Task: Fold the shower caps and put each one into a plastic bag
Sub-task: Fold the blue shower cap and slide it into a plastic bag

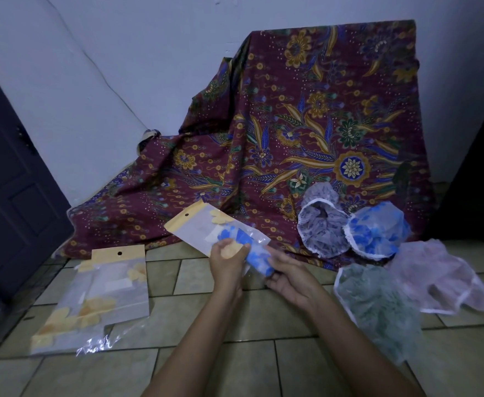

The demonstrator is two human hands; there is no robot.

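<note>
While the plastic bag (203,227) is hanging in the air above the tiled floor (206,368), its long axis is slanting from the yellow header at upper left down to the mouth at lower right. The left hand (228,257) is gripping the bag at that mouth, thumb and fingers closing on the film and covering part of the opening. The folded blue shower cap (259,255), rolled narrow, is lying along the same slant. Its front end is sitting inside the bag, its tail pointing lower right into the right hand (291,279), whose grip is curling around that tail.

On the left, a filled bag (103,296) with a yellow cap inside is lying flat on the floor. On the right, a grey cap (321,229) and a blue-flowered cap (377,233) are resting side by side on the hem of the batik cloth (306,124). A green cap (378,308) and a pink cap (441,279) are sprawling on the tiles nearer the right hand.
</note>
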